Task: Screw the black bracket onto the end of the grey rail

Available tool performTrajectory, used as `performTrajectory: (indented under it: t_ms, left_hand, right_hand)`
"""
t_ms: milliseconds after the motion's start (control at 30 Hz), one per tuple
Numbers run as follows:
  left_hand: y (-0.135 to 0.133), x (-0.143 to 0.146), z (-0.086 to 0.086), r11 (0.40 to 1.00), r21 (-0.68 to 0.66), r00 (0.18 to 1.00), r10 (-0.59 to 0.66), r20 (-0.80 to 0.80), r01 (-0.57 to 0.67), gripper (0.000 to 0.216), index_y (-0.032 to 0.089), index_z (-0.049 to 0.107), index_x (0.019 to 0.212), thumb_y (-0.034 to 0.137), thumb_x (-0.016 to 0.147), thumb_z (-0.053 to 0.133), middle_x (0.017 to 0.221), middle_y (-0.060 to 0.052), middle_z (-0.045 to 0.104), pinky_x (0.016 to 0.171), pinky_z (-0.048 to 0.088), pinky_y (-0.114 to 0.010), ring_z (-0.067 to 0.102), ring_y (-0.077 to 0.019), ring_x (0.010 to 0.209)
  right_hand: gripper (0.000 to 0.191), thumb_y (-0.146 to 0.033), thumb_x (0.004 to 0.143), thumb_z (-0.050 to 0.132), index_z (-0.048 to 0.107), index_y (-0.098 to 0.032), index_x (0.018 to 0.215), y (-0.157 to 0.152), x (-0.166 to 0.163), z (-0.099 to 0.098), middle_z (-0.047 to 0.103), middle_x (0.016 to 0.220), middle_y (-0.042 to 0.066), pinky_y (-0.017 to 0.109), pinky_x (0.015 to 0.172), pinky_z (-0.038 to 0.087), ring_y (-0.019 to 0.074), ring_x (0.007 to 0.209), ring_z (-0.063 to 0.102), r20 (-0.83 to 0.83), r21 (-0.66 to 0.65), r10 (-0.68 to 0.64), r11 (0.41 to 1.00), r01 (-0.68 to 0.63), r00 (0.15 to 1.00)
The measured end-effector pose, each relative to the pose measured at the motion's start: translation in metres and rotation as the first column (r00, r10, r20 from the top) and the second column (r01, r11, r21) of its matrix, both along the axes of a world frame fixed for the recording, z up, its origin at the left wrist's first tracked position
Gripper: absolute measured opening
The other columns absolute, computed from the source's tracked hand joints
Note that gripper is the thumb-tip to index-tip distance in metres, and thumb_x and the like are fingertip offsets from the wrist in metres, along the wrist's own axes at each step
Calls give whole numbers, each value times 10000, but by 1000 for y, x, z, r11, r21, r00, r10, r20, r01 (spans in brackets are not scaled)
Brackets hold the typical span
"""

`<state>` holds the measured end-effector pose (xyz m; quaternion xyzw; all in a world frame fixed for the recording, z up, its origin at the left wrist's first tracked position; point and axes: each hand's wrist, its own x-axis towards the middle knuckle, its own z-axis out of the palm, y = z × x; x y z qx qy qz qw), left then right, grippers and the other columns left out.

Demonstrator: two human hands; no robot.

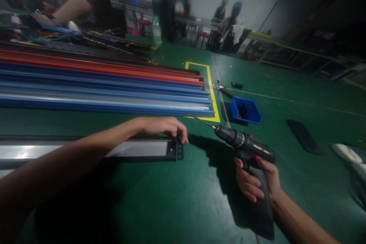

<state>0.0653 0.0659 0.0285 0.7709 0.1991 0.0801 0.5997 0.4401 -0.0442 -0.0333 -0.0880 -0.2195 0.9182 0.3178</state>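
My right hand (254,183) is wrapped round the grip of a black cordless drill (248,146). The drill's long thin bit (203,122) points up and to the left, clear of the rail below. At centre, my left hand (167,126) curls down over the end of a long black-edged rail with a silvery face (140,149). Its fingertips lie at the top of a black slotted end bracket (180,151); whatever they pinch is hidden.
Several blue rails (114,97) and a red rail (128,71) lie side by side beyond, inside yellow tape (213,95). A blue bin (246,110) holds dark parts. A dark flat piece (303,136) lies right. A co-worker's arm (73,9) shows at upper left.
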Motion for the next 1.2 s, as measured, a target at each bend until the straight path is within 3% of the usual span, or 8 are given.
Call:
performTrajectory:
  t_ms: [133,300,400,533,733,867,1000,1200]
  left_hand:
    - [-26,-10,21,908,376,959,249,-134,-183,299,199,700,1119,349,996,472,1244,-81,735,1047,493,-396,668,-240,1182]
    - [-86,-1,8,580,809,871,441,-217,-92,611,147,560,1375,586,951,556,1525,-207,536,1158,397,-561,542,-373,1375]
    - [-106,9,-17,434,900,874,450,-182,-36,678,193,521,1427,671,946,527,1614,-214,421,1154,395,-586,475,-399,1437]
    - [-108,16,-33,330,941,824,509,-247,78,351,180,613,1239,433,1008,536,1577,-211,476,936,537,-525,580,-409,1313]
    - [-104,18,-27,317,946,818,525,-234,68,195,176,625,1056,329,953,562,1680,-204,288,746,547,-503,691,-352,998]
    - [-103,12,-28,341,939,817,529,-227,40,208,176,614,1078,326,942,565,1630,-225,387,769,557,-519,683,-359,1013]
    - [-101,-3,-31,380,925,810,535,-240,23,237,175,610,1124,329,959,538,1578,-226,460,859,556,-552,661,-379,1103]
    - [-93,-28,-27,469,882,800,545,-252,-42,251,190,607,1158,341,968,543,1354,-168,602,942,526,-537,622,-352,1144]
  right_hand:
    - [447,-501,990,480,639,-111,1139,-1,2,-2,412,607,-76,238,510,537,49,368,303,19,-14,-15,1000,15,1000]
    - [398,-476,975,508,631,-120,1104,1,2,-3,396,575,-94,222,465,523,35,330,254,9,-45,-47,998,47,999]
    - [365,-472,975,526,613,-134,1081,4,0,-3,381,564,-110,188,417,482,23,310,210,1,-70,-72,995,72,997]
    - [364,-478,968,562,580,-132,1078,9,-2,-5,381,563,-124,135,347,392,4,294,175,-33,-68,-101,993,99,994]
    - [410,-527,999,514,545,-133,1109,12,-7,-9,422,596,-114,121,345,374,-1,295,222,-126,-14,-79,997,78,989]
    - [412,-501,1014,488,557,-110,1123,15,-16,-1,422,612,-103,136,379,399,1,317,222,-114,-17,-77,997,76,990]
    - [365,-470,982,570,562,-135,1126,21,-36,15,415,636,-98,175,485,479,17,395,192,94,-55,-158,985,164,983]
    - [332,-450,953,600,549,-155,1096,34,-59,17,371,607,-111,171,451,440,27,384,178,107,-32,-48,998,52,993]
